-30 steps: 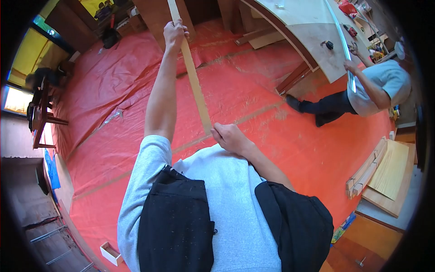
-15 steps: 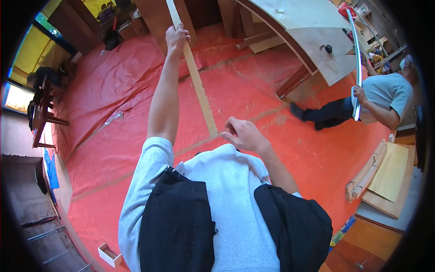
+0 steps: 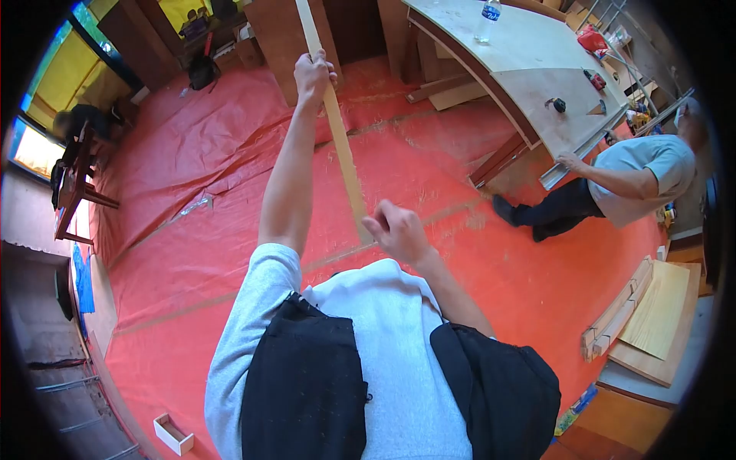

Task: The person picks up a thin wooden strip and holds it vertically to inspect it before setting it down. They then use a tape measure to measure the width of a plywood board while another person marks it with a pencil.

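Note:
A long, narrow wooden strip (image 3: 343, 149) slants from the top of the view down toward my chest, its right edge rough and splintery. My left hand (image 3: 314, 77) is closed around its upper part with the arm stretched forward. Beside the strip's lower end is my right hand (image 3: 401, 232), fingers curled together and fingertips at the strip's right edge. Whether they pinch the edge or a splinter is hidden.
Red sheeting (image 3: 460, 264) with wood shavings covers the floor. A curved workbench (image 3: 529, 57) holds a bottle (image 3: 487, 21) and tools. At right, a person (image 3: 636, 172) handles a long metal strip (image 3: 558, 175). Boards (image 3: 652, 310) lie lower right; a small box (image 3: 173, 435) lower left.
My right hand has moved in against the strip's lower edge, fingers more curled. My left hand keeps its hold. The other person has lowered the metal strip toward the workbench.

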The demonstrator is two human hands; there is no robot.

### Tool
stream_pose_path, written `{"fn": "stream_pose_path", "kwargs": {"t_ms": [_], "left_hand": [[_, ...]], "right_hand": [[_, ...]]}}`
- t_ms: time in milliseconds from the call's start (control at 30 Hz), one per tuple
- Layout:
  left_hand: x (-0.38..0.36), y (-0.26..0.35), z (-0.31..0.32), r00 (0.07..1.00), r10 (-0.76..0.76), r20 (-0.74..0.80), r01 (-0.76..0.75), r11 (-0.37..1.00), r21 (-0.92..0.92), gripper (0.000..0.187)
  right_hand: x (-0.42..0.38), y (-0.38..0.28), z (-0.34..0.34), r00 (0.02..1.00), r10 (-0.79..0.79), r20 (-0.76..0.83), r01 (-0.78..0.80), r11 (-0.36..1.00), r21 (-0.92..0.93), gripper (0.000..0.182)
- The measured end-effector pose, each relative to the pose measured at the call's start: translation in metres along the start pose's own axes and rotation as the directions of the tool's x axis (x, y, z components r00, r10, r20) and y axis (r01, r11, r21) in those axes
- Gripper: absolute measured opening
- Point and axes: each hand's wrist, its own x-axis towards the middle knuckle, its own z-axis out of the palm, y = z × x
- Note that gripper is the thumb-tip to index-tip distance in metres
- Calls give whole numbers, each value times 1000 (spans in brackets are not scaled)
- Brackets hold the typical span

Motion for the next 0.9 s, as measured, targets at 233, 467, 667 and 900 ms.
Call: {"fn": "stream_pose_path", "kwargs": {"t_ms": [233, 467, 667, 900], "left_hand": [[-8, -2, 1, 1000, -13, 25, 14, 999, -47, 26], [-6, -14, -7, 999, -43, 33, 44, 998, -46, 25], [0, -6, -18, 998, -55, 10, 55, 997, -49, 25], [2, -2, -19, 999, -23, 25, 24, 999, -46, 26]], "right_hand": [[42, 22, 21, 980, -197, 0, 193, 958, -210, 30], [24, -20, -2, 859, -473, 198, 497, 862, -99, 28], [29, -19, -13, 978, -126, 167, 146, 983, -115, 28], [70, -11, 8, 981, 58, 184, 7, 941, -339, 36]]}}
